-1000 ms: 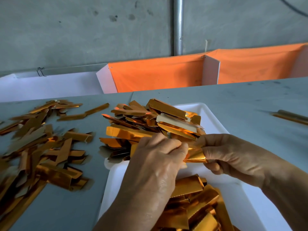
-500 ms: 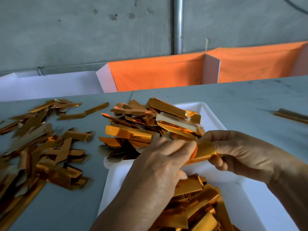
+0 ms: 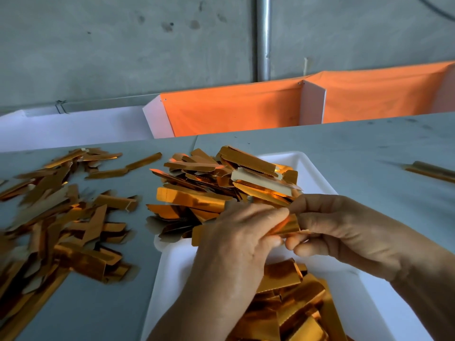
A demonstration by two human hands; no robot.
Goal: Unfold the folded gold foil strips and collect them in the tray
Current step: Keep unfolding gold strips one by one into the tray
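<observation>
In the head view, one gold foil strip (image 3: 286,226) is being held between both hands above the white tray (image 3: 317,166). The left hand (image 3: 236,239) is being seen from its back, with its fingers curled over the strip and its thumb and forefinger pinching the strip's upper edge. The right hand (image 3: 344,232) is pinching the strip's right end between thumb and curled fingers. The two hands are being kept close together, their fingertips almost touching over the strip, whose left end (image 3: 197,236) is showing out past the left hand's knuckles.

A heap of gold strips (image 3: 216,185) is being carried by the far end of the tray, spilling over its left rim onto the grey table (image 3: 344,148); one piece in that heap is showing a pale, unfoiled side (image 3: 261,180). A second heap of strips (image 3: 295,308) is lying in the near end of the tray, below the hands and partly hidden by the left forearm. Bare white tray floor is being shown between the two heaps.

On the table to the left of the tray, well apart from it, a loose scatter of gold strips (image 3: 61,217) is spread out, blurred toward the left edge. One more gold piece (image 3: 430,171) is lying alone on the table far to the right. Behind the table, orange cloth (image 3: 234,109) is being stretched between white panels, with a grey wall and a metal pipe (image 3: 263,38) beyond.
</observation>
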